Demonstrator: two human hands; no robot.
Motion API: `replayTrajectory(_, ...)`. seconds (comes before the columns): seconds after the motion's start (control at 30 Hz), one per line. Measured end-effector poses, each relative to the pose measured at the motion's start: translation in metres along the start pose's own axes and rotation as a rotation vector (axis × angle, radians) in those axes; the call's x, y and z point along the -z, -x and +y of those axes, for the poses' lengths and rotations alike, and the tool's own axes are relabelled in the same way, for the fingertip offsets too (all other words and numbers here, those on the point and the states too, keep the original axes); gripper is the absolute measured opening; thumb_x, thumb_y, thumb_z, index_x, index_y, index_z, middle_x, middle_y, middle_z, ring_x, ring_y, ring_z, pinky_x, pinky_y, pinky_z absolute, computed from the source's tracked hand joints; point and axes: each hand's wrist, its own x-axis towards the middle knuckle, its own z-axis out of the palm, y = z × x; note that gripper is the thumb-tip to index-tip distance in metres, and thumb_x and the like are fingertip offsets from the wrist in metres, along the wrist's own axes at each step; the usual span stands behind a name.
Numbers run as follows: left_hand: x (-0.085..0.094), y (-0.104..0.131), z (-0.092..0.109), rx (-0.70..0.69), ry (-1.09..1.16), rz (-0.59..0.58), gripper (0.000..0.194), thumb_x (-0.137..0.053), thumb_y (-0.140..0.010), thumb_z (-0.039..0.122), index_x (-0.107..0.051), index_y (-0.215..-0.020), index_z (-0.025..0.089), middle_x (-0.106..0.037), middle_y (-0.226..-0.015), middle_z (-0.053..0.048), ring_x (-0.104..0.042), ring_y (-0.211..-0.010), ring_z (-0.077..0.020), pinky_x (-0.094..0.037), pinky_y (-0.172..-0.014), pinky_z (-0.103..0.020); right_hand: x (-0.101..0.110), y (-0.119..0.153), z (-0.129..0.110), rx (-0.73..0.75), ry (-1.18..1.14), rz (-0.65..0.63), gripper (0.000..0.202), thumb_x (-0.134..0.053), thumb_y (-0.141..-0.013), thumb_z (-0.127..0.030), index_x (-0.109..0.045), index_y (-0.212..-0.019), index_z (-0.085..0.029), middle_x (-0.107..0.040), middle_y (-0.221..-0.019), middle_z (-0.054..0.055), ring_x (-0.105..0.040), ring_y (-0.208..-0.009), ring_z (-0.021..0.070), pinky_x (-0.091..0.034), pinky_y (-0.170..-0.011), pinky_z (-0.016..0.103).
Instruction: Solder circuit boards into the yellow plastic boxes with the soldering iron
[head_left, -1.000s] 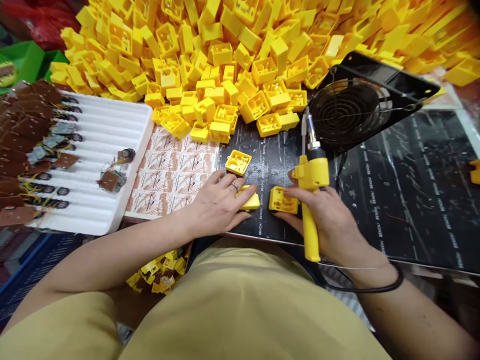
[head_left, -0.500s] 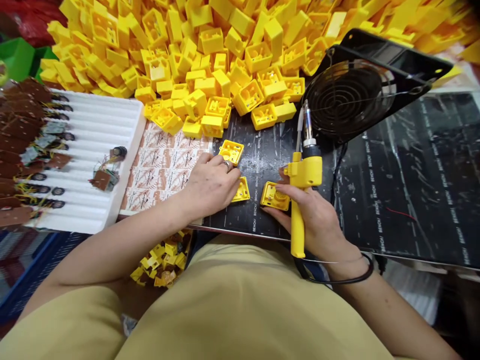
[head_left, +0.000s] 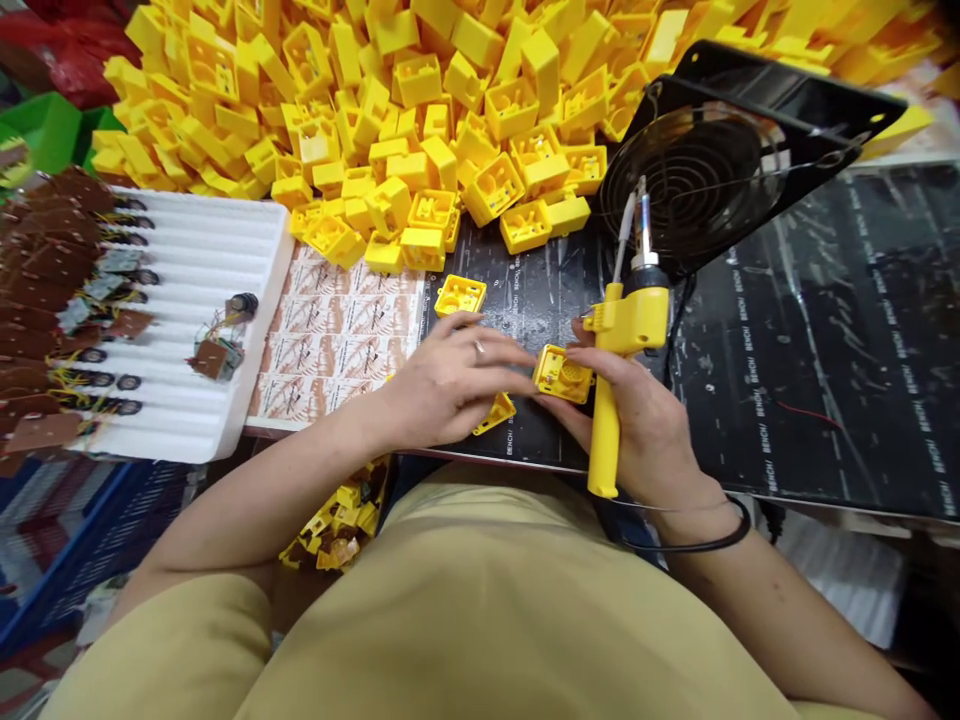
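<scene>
My right hand (head_left: 637,410) is wrapped round a yellow soldering gun (head_left: 628,322), its metal tip pointing up and away. The fingers of that hand also pinch a small open yellow case (head_left: 562,375). My left hand (head_left: 450,382) has its fingers spread and reaches across to the left edge of this case; nothing shows in its grasp. Beneath its fingers lies a second yellow case (head_left: 495,413), partly covered. A third open yellow case (head_left: 460,296) rests on the black bench just beyond my left hand.
A big heap of yellow cases (head_left: 390,150) fills the back. At the back right leans a black fan (head_left: 694,185). On the left stands a white foam tray (head_left: 187,230) with brown circuit boards (head_left: 37,300) and wires. Printed sheets (head_left: 322,335) lie beside it.
My left hand has moved right and spread its fingers towards the held case. The second case has turned. My right hand, with gun and case, has shifted slightly right.
</scene>
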Motion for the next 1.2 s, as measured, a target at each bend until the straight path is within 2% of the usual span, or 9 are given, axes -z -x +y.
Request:
replayTrajectory(0.1, 0.005, 0.013, 0.012, 0.192, -0.143, 0.131, 0.043, -0.054, -0.090, 0.039, -0.061, -0.126, 0.016, -0.066, -0.122, -0.013, -0.059, -0.111, -0.0259, -0.041, -0.100, -0.044, 0.000, 0.000, 0.000, -0.021, -0.005, -0.005, 0.050, -0.071, -0.086, -0.026, -0.046, -0.129, -0.024, -0.065, -0.115, 0.010, -0.067, -0.102, 0.0257, -0.058, -0.082, 0.037)
replayTrajectory(0.17, 0.001, 0.024, 0.019, 0.197, -0.236, 0.107, 0.059, -0.057, -0.087, 0.051, -0.057, -0.130, 0.011, -0.065, -0.117, -0.017, -0.058, -0.108, -0.0304, -0.042, -0.096, -0.048, 0.000, 0.001, 0.001, -0.031, -0.017, -0.008, 0.051, -0.072, -0.085, -0.026, -0.046, -0.129, -0.025, -0.065, -0.119, 0.009, -0.066, -0.104, 0.0244, -0.058, -0.085, 0.035)
replayTrajectory(0.3, -0.016, 0.040, 0.026, 0.202, -0.261, 0.055, 0.048, -0.052, -0.094, 0.042, -0.054, -0.132, 0.013, -0.069, -0.116, -0.013, -0.059, -0.108, -0.0264, -0.033, -0.105, -0.048, 0.003, 0.001, 0.002, -0.016, -0.091, -0.048, 0.052, -0.073, -0.084, -0.023, -0.047, -0.129, -0.024, -0.064, -0.122, 0.009, -0.065, -0.110, 0.0237, -0.057, -0.090, 0.033)
replayTrajectory(0.5, 0.002, 0.056, 0.004, 0.268, -0.120, 0.029, 0.071, -0.053, -0.092, 0.054, -0.033, -0.149, 0.016, -0.049, -0.147, -0.015, -0.042, -0.137, -0.0293, -0.027, -0.114, -0.047, 0.008, -0.002, -0.002, 0.059, -0.137, -0.212, 0.050, -0.072, -0.086, -0.024, -0.048, -0.130, -0.020, -0.064, -0.117, 0.009, -0.062, -0.114, 0.0267, -0.056, -0.089, 0.035)
replayTrajectory(0.63, 0.013, 0.074, -0.007, 0.357, -0.179, -0.013, 0.083, -0.059, -0.086, 0.061, -0.034, -0.149, 0.013, -0.053, -0.141, -0.017, -0.048, -0.128, -0.0325, -0.039, -0.106, -0.047, 0.002, -0.008, -0.004, 0.141, -0.085, -0.200, 0.060, -0.076, -0.082, -0.033, -0.047, -0.133, -0.023, -0.064, -0.116, 0.009, -0.059, -0.117, 0.0304, -0.053, -0.094, 0.044)
replayTrajectory(0.83, 0.007, 0.071, -0.006, 0.387, -0.308, -0.093, 0.057, -0.059, -0.091, 0.037, -0.046, -0.143, 0.016, -0.066, -0.120, -0.010, -0.060, -0.104, -0.0237, -0.049, -0.091, -0.034, -0.020, -0.011, -0.004, 0.290, -0.043, -0.242, 0.056, -0.069, -0.088, -0.028, -0.043, -0.137, -0.025, -0.064, -0.121, 0.008, -0.065, -0.106, 0.0255, -0.055, -0.088, 0.040)
replayTrajectory(0.97, 0.002, 0.061, -0.002, 0.578, -0.387, -0.079, 0.051, -0.048, -0.094, 0.056, -0.055, -0.135, 0.028, -0.057, -0.135, -0.013, -0.064, -0.103, -0.0258, -0.054, -0.077, -0.035, -0.025, -0.009, -0.007, 0.250, 0.005, -0.130, 0.061, -0.069, -0.087, -0.023, -0.042, -0.142, -0.021, -0.064, -0.120, 0.013, -0.067, -0.097, 0.0291, -0.056, -0.073, 0.039)
replayTrajectory(1.07, -0.005, 0.056, 0.003, 0.557, -0.301, -0.059, 0.062, -0.041, -0.091, 0.067, -0.057, -0.132, 0.023, -0.050, -0.143, -0.015, -0.063, -0.110, -0.0265, -0.055, -0.079, -0.035, -0.023, -0.011, -0.010, 0.229, 0.024, -0.104, 0.064, -0.070, -0.086, -0.025, -0.041, -0.144, -0.023, -0.064, -0.120, 0.013, -0.068, -0.093, 0.0301, -0.056, -0.073, 0.041)
replayTrajectory(1.2, 0.012, 0.071, -0.005, 0.506, -0.297, 0.077, 0.053, -0.036, -0.099, 0.053, -0.052, -0.136, 0.019, -0.055, -0.137, -0.014, -0.063, -0.104, -0.0210, -0.054, -0.080, -0.032, -0.020, -0.013, -0.011, 0.226, 0.051, -0.116, 0.063, -0.072, -0.085, -0.034, -0.044, -0.140, -0.022, -0.065, -0.116, 0.014, -0.067, -0.095, 0.0357, -0.057, -0.077, 0.050)
